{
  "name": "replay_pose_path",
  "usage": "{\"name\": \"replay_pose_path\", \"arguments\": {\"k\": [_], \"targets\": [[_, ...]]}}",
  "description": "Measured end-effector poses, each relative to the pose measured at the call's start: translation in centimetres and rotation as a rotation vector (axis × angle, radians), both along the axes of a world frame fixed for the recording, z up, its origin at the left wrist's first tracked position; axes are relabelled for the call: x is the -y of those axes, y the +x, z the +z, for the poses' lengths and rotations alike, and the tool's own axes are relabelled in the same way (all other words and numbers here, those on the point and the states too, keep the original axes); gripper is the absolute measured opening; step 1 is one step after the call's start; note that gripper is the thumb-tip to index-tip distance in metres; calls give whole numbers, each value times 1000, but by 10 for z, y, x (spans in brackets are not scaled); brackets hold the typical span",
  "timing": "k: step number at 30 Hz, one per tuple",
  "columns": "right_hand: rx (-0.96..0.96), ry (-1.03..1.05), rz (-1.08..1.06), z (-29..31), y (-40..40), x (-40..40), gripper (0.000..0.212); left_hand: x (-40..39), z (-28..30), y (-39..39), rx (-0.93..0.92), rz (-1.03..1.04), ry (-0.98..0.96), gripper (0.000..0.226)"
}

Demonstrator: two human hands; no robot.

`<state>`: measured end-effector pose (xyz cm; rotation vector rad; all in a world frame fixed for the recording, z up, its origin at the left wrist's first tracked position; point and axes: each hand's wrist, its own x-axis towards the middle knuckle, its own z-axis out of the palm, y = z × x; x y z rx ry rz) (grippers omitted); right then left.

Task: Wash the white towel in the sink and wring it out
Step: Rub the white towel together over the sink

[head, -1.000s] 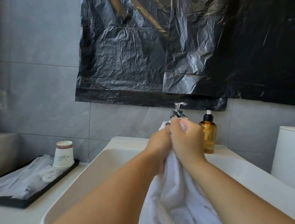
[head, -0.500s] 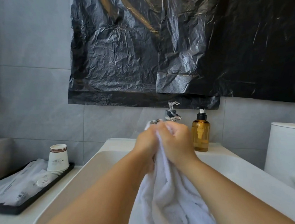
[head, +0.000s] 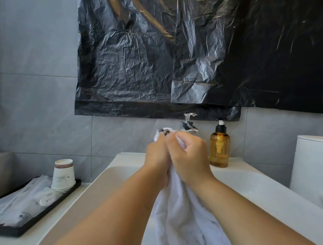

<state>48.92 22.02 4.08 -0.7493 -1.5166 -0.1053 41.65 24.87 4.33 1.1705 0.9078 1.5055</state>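
both hands, left hand (head: 157, 156) and right hand (head: 189, 159), grip white towel (head: 183, 220) over sink (head: 267, 196).

At twelve o'clock I saw the faucet (head: 189, 124) just behind the hands, with the amber soap bottle (head: 219, 146) at one o'clock. Stacked paper cups (head: 63, 175) on a black tray (head: 32, 226) blocked nine o'clock; the sink rim (head: 97, 185) between lay bare.

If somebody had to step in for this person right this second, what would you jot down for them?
Left hand: grips the top of the white towel.
Right hand: grips the same bunch, pressed against the left.
The towel hangs from both fists down over the sink, in front of the tap; the soap bottle stands on the rim to the right.
Done: towel gathered up. I cannot tell whether it is washed, and no running water shows.
Left: wring it over the sink.
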Motion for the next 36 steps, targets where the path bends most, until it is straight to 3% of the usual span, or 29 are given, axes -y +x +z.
{"name": "replay_pose_path", "arguments": {"k": [3,7,9,12,14,16,20,24,27,30,33,36], "targets": [[-201,-31,-120,8,21,-7,57,16,3,9,-251,-257,-24,32],[-454,-381,-184,14,44,-24,52,25,0,11,-325,-407,-100,44],[-404,-426,-170,11,43,-25,48,24,-2,14,-183,-349,-88,37],[-118,-313,-4,2,16,-15,47,11,2,5,68,-17,-93,32],[12,-256,32,-4,1,-9,45,2,3,-4,136,88,-111,33],[2,-203,0,-4,1,-10,49,6,5,-5,39,70,-92,31],[-200,-149,-125,7,26,-13,56,17,4,6,-263,-265,-80,29],[-331,-251,-136,15,33,-19,50,22,8,4,-190,-394,-120,36],[-285,-413,-116,13,31,-21,48,20,8,8,20,-260,-117,39],[-32,-342,-38,3,14,-14,48,8,9,0,144,36,-106,29],[12,-201,-30,-3,2,-12,44,2,6,-4,-52,153,-54,29],[-211,-144,-96,5,16,-14,49,5,-1,6,-267,-147,-29,26]]}}
